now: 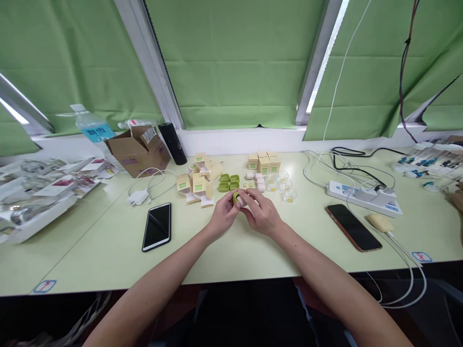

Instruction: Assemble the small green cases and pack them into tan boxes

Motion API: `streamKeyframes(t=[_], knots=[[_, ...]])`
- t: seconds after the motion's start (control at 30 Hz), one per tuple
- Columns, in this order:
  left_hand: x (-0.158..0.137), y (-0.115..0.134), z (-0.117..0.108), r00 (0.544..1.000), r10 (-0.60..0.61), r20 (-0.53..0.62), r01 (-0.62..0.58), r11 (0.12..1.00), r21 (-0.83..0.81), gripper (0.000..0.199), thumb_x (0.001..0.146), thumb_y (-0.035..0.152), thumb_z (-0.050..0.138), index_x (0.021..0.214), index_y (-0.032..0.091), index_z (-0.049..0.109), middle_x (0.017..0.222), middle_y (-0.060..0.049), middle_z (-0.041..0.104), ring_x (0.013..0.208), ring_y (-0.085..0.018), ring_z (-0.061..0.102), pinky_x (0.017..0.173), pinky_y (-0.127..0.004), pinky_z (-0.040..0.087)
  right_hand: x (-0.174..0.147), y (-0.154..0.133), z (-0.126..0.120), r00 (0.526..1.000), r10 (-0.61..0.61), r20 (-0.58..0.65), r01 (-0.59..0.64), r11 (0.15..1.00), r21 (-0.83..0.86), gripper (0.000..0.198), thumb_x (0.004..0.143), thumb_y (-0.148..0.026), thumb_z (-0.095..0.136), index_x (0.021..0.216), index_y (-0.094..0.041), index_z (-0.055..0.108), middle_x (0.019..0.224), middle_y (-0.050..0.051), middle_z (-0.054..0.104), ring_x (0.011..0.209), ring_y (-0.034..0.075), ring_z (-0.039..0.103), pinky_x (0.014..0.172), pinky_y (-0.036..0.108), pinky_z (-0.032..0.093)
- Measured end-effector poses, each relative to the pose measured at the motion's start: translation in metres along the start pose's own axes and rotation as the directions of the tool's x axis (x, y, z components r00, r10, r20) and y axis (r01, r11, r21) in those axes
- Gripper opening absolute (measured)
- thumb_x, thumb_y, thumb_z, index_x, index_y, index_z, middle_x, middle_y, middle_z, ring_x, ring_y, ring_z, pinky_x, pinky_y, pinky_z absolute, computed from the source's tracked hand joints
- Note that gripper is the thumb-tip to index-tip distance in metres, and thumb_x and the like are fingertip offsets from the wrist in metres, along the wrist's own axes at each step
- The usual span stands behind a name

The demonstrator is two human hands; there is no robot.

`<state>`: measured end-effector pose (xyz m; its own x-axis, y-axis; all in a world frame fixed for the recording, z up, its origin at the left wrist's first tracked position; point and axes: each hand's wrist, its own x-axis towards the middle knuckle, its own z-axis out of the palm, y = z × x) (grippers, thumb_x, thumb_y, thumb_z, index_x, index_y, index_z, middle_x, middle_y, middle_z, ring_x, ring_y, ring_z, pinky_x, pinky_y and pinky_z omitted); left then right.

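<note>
Both hands meet over the table's middle. My left hand [222, 213] is closed on a small green cup-like piece [236, 196], partly hidden by the fingers. At the green piece, my right hand [263, 212] pinches a pale pink piece [242, 203], mostly covered by fingertips. Just beyond them sit several square green cups [229, 182]. Tiny yellow pieces [248, 185] lie to their right, followed by pale pink blocks [259, 183] and clear round covers [281, 182] with yellow inside. Open kraft cartons [198, 183] are heaped left of the cups.
Closed kraft boxes [264, 162] stand at the back. A phone [157, 226] and white charger [138, 196] lie left, near a cardboard box [139, 153] and black cylinder [173, 143]. Rightward are another phone [353, 227], a power strip [365, 196] and trailing cables.
</note>
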<state>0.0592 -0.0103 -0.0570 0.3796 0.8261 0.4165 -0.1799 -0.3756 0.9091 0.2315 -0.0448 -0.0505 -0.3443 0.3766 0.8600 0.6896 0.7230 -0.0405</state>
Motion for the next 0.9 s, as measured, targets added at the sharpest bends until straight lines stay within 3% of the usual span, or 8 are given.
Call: streamKeyframes(t=[0.13,0.3,0.47,0.67,0.77,0.9], knots=[[-0.001,0.006,0.001,1.0,-0.014,0.02,0.014,1.0,0.005,0.057,0.093,0.056,0.071,0.133,0.016,0.066,0.125,-0.017,0.073,0.112,-0.026,0.071,0.097,-0.04,0.061,-0.007,0.007,0.003,0.999,0.036,0.034,-0.036,0.999,0.013,0.047,0.106,-0.021,0.053,0.153,-0.025,0.053,0.124,0.016,0.07,0.1,0.025,0.074,0.086,0.037,0.065],[0.0,0.01,0.004,1.0,0.014,0.003,-0.015,1.0,0.025,0.054,0.093,0.054,0.071,0.131,0.016,0.068,0.12,-0.015,0.074,0.111,-0.026,0.071,0.097,-0.039,0.06,-0.009,0.007,0.004,0.999,0.03,0.043,-0.028,0.998,-0.047,0.049,0.106,-0.023,0.054,0.154,-0.026,0.052,0.118,0.016,0.073,0.098,0.027,0.074,0.079,0.037,0.066],[0.0,0.004,0.005,0.999,0.033,-0.039,-0.03,0.997,0.068,0.053,0.093,0.052,0.07,0.132,0.016,0.067,0.119,-0.015,0.074,0.11,-0.025,0.07,0.097,-0.039,0.059,-0.006,0.002,0.003,0.999,-0.039,-0.015,0.036,0.985,-0.168,0.048,0.106,-0.017,0.05,0.153,-0.02,0.05,0.109,0.016,0.075,0.091,0.025,0.074,0.066,0.033,0.063],[-0.003,-0.001,0.005,0.997,0.047,-0.054,-0.042,0.995,0.091,0.056,0.095,0.057,0.067,0.134,0.016,0.064,0.121,-0.016,0.074,0.109,-0.026,0.071,0.093,-0.039,0.059,-0.002,-0.002,0.003,0.997,-0.065,-0.052,0.053,0.977,-0.207,0.05,0.105,-0.015,0.047,0.155,-0.018,0.047,0.106,0.015,0.075,0.09,0.024,0.073,0.067,0.032,0.061],[-0.003,0.001,0.005,0.998,0.047,-0.034,-0.044,0.997,0.065,0.058,0.096,0.059,0.066,0.136,0.017,0.064,0.126,-0.017,0.073,0.113,-0.027,0.07,0.097,-0.04,0.059,0.002,-0.003,0.001,0.994,-0.072,-0.086,0.058,0.986,-0.155,0.054,0.105,-0.015,0.049,0.158,-0.019,0.044,0.107,0.015,0.074,0.088,0.024,0.072,0.068,0.032,0.061],[-0.003,0.005,0.003,0.997,0.007,0.072,-0.004,0.999,-0.041,0.06,0.096,0.057,0.068,0.143,0.019,0.061,0.132,-0.017,0.071,0.115,-0.026,0.071,0.096,-0.039,0.059,0.006,-0.003,-0.004,0.999,-0.024,-0.043,0.019,0.993,-0.118,0.049,0.107,-0.015,0.045,0.155,-0.021,0.049,0.111,0.015,0.072,0.088,0.023,0.071,0.069,0.032,0.061]])
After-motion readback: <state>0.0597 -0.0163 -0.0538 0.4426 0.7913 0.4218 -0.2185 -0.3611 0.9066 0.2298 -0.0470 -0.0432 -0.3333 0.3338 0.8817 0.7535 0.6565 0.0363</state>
